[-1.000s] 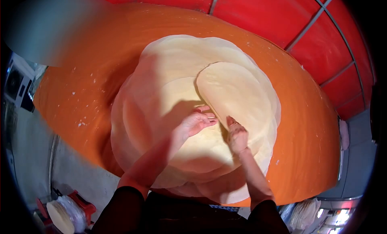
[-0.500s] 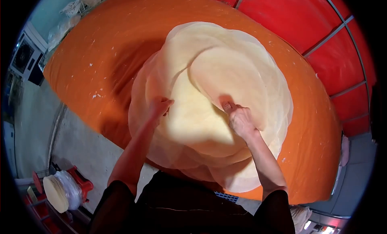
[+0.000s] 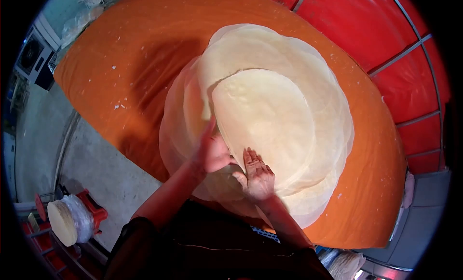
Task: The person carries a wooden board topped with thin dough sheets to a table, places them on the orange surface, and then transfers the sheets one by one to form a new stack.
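Observation:
A thick, pale round stack of thin sheets that look like rice paper lies on top of a wider spread of overlapping, translucent round sheets. My right hand rests on the stack's near left edge, fingers stretched flat and thumb out to the side. At the stack's left edge is my left hand, turned with its palm toward the stack and its fingers apart. Its fingertips are slightly smeared by motion, right at the rim. Neither hand grips a sheet.
An orange cloth, flecked with small white bits, lies under the sheets. Red panels with metal bars stand at the far right. On the floor at lower left, a red stool bears a plastic-wrapped round stack.
Both hands have opened from a pinch and come closer together toward the near left edge. The upper round sheets have shifted left and now lie flat as one stack.

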Motion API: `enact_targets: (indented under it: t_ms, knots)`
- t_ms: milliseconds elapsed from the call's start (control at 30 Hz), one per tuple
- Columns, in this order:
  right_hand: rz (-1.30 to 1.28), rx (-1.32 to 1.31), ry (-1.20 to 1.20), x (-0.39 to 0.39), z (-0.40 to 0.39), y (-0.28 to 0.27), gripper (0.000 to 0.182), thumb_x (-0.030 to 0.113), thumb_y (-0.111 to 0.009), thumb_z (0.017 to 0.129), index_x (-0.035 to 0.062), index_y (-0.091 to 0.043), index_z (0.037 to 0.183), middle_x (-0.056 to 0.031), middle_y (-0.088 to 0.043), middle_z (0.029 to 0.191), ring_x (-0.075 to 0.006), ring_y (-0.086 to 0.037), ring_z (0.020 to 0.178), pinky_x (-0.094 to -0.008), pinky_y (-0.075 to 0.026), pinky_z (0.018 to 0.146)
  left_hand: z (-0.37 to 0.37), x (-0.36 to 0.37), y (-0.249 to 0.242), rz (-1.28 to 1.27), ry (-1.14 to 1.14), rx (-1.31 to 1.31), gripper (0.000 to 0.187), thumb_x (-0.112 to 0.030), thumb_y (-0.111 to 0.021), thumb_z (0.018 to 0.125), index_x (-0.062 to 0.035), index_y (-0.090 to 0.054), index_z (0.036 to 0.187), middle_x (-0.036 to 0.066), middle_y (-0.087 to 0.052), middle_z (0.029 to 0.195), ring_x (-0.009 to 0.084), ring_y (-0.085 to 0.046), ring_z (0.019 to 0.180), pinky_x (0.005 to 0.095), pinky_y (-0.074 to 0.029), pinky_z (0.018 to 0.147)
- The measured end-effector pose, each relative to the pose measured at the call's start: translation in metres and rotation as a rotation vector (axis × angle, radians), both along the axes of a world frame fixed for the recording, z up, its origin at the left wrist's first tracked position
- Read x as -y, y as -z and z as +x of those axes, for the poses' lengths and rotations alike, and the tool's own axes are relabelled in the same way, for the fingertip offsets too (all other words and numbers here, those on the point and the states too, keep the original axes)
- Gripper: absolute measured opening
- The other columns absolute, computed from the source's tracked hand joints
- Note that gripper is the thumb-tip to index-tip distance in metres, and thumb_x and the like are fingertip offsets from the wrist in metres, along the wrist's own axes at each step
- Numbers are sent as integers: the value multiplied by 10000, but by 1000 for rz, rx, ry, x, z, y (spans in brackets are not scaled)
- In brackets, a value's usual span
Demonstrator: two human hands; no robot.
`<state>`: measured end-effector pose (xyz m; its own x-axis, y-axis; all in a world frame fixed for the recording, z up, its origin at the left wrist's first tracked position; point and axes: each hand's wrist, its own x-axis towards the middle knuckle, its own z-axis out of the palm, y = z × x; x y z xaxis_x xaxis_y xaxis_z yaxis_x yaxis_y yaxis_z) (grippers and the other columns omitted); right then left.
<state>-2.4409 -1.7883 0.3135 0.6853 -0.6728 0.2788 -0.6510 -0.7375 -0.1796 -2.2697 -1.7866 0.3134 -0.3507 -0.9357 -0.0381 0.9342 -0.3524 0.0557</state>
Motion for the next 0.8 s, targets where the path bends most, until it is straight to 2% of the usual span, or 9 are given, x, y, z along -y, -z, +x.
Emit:
enact_targets:
  t_ms: [67,167,233,367,433,600,633,700,800]
  knots:
    - [-47,56,17,6,1,-6,475,279,-515,760,5,-414,1134,-168,-459,1136,-299,-511,971,-347,-455,707,0,3,6,33,10,50,801,-637,-323,733,-98,-156,1301,147,-151,1340,355,-146,1219,528,-153,947]
    - [704,-474,176,44,-9,-39,326,261,-547,765,12,-506,972,-184,-516,1009,-246,-529,935,-317,-446,698,0,9,-15,474,-31,282,710,-501,-437,759,-41,-229,1259,196,-297,1238,329,-262,1168,497,-207,945]
    - [558,-113,300,82,-23,-81,171,170,-581,734,15,-525,778,-150,-548,814,-157,-548,841,-287,-442,660,9,25,31,504,-156,403,639,-362,-505,751,6,-253,1209,214,-343,1140,332,-325,1096,491,-255,926]
    - [350,305,162,200,-59,-217,140,106,-554,742,-28,-521,769,-25,-531,677,-123,-523,650,-305,-432,549,24,57,34,672,-374,448,443,-153,-569,706,53,-365,1042,197,-408,969,303,-427,936,471,-329,892]
    - [72,241,217,179,-23,-267,119,79,-545,724,-37,-537,748,-55,-537,588,-146,-510,534,-307,-420,507,28,60,29,764,-314,453,299,-112,-583,687,16,-451,923,191,-441,928,285,-462,891,433,-372,869]
    - [-534,-91,5,206,19,-214,197,29,-468,664,55,-587,819,-161,-540,671,-309,-547,604,-363,-426,519,33,68,53,575,-276,751,167,-39,-551,672,-44,-483,825,95,-510,796,205,-509,768,391,-423,805]
    - [-527,-305,121,201,39,-188,277,20,-457,661,80,-548,916,-141,-560,733,-296,-545,612,-358,-434,514,35,70,60,543,-325,730,135,-26,-542,663,-55,-478,778,77,-510,762,190,-508,741,385,-428,789]
    - [-603,-219,9,217,60,-93,220,29,-443,663,57,-476,879,-112,-537,695,-243,-547,615,-345,-441,491,40,74,69,479,-422,687,104,1,-524,645,-77,-468,686,43,-510,696,161,-507,688,371,-437,758]
    - [-116,-320,-41,190,75,-11,244,51,-442,662,49,-479,903,-137,-555,768,-253,-555,661,-379,-422,472,47,72,64,439,-382,570,178,40,-456,628,-105,-406,537,45,-489,661,177,-494,686,423,-364,830]
